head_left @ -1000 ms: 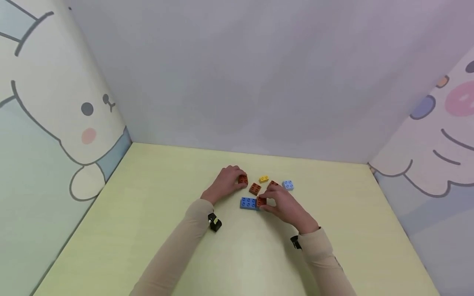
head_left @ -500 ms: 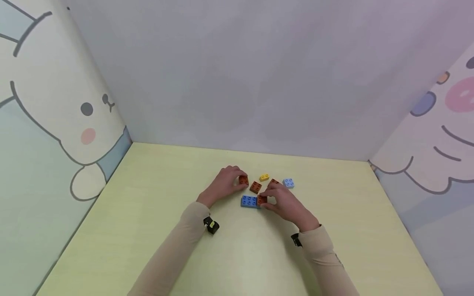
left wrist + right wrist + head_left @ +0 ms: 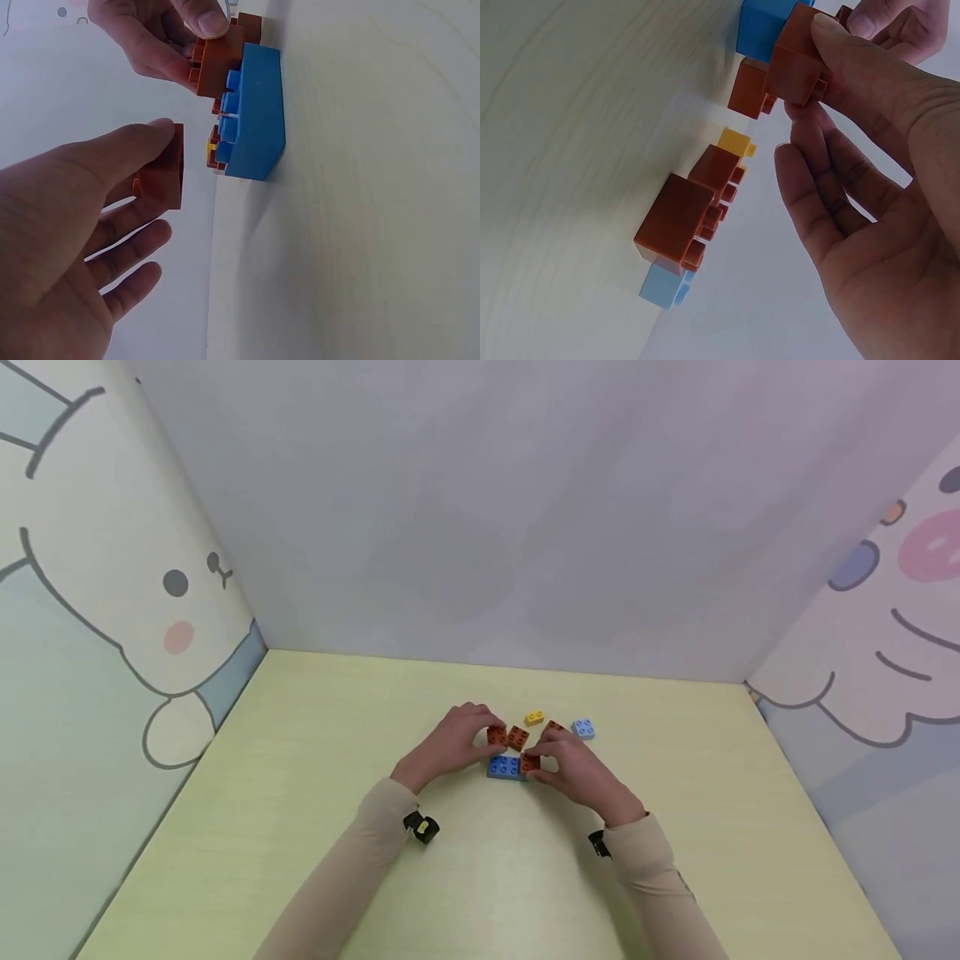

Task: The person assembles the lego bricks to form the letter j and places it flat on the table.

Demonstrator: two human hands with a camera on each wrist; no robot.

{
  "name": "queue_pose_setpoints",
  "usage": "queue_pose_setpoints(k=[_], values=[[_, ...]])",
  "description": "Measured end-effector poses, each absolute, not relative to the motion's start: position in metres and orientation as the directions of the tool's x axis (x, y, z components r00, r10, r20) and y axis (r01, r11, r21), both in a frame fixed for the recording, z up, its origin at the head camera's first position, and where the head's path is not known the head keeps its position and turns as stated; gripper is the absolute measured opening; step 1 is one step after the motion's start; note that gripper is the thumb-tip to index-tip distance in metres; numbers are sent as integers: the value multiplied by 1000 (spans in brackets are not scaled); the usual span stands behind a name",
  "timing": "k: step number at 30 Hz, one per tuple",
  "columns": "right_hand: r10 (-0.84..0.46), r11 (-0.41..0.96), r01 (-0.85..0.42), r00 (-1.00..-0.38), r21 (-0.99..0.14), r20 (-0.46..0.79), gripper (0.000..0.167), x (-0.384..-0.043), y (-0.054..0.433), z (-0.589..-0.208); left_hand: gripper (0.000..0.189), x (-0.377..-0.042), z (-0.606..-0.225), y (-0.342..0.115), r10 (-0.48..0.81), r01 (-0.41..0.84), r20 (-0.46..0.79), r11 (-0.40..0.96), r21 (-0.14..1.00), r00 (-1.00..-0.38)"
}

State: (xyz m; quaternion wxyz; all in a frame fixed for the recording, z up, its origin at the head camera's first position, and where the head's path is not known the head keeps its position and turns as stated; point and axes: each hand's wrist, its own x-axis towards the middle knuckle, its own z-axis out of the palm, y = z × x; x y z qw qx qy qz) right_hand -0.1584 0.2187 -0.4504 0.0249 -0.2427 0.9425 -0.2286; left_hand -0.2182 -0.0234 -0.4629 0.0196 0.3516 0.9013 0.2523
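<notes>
Near the blue brick (image 3: 503, 767), the left hand (image 3: 452, 740) pinches a red-brown brick (image 3: 165, 174), now closer; the right hand (image 3: 583, 772) pinches another brick (image 3: 791, 66); cartoon walls (image 3: 97, 535) flank the yellow surface (image 3: 487, 877)

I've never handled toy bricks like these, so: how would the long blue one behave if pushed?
The blue brick would likely stay stiff, given its straight edges and block shape. Lying flat, studs up, it should probably slide rather than roll or tip. The right hand pinches a red-brown brick at one end, which might hold that end back.
</notes>
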Motion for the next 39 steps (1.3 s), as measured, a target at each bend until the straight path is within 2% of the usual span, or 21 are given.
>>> queue_pose_setpoints(k=[20, 39], values=[[-460, 783, -425, -887, -455, 38, 28, -158, 219, -447, 37, -198, -467, -34, 679, 624, 80, 613, 485, -730], [-459, 787, -426, -888, -447, 37, 29, -158, 217, -446, 36, -198, -472, -35, 684, 614, 64, 605, 507, -727]])
